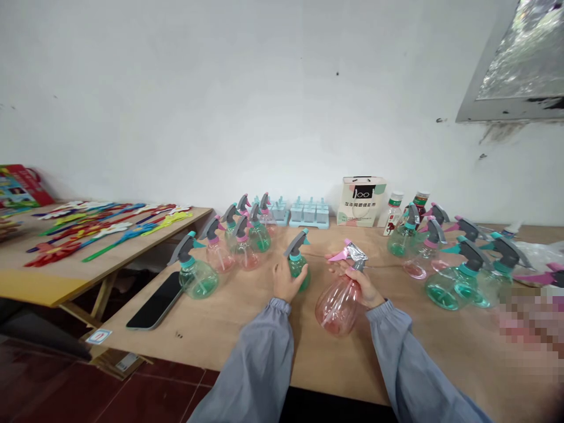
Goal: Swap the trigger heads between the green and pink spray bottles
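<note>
My left hand (288,281) is wrapped round a green spray bottle (304,275) standing upright on the table, its grey and teal trigger head showing above my fingers. In my right hand (360,285) is a pink spray bottle (337,306), gripped at the neck and tilted, with its pink and grey head by my fingers. Left of my hands stand more bottles, among them a green spray bottle (199,278) and a pink spray bottle (219,255). On the right are several others, including a green spray bottle (447,288).
A black phone (156,302) lies at the table's left side. Light blue ice-pop moulds (309,212), a paper bag (359,202) and a white-capped bottle (393,205) stand along the wall. Colourful flower-shaped sticks (123,235) cover the neighbouring left table (39,288).
</note>
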A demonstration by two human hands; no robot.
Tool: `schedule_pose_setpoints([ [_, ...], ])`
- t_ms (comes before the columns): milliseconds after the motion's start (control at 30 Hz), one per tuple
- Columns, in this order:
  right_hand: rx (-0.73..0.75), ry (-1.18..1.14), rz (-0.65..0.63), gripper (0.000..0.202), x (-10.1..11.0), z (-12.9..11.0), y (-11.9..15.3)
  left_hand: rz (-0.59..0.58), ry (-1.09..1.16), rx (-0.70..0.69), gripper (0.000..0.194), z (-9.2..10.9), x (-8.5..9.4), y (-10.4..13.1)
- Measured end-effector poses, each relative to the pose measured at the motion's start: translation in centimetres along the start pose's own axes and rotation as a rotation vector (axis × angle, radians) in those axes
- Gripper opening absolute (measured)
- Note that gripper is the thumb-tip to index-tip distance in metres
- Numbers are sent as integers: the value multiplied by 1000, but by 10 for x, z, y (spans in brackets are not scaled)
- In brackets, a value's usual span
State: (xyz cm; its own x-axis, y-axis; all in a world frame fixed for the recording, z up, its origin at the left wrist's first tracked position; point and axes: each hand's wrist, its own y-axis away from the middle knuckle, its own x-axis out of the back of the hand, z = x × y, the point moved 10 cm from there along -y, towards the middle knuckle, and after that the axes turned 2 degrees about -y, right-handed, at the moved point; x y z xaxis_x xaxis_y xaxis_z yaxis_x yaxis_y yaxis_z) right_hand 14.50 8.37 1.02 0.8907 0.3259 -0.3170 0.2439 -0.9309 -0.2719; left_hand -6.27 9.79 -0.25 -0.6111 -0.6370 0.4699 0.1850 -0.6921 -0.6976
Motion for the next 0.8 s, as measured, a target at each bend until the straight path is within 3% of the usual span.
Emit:
schedule_pose_setpoints([
  [233,105,12,104,35,14,-3,-1,3,3,-6,52,3,2,0],
  [367,117,9,156,39,18,-7,-1,5,-1,-14,53,2,1,0],
  [567,99,269,153,43,15,-21,16,4,3,-9,56,-2,-1,0],
  [667,180,482,256,37,33,-37,42,-7,9,1,55,-3,-2,0],
  [800,326,748,499,30,82,-74,99,-19,10,0,52,-2,-1,0],
])
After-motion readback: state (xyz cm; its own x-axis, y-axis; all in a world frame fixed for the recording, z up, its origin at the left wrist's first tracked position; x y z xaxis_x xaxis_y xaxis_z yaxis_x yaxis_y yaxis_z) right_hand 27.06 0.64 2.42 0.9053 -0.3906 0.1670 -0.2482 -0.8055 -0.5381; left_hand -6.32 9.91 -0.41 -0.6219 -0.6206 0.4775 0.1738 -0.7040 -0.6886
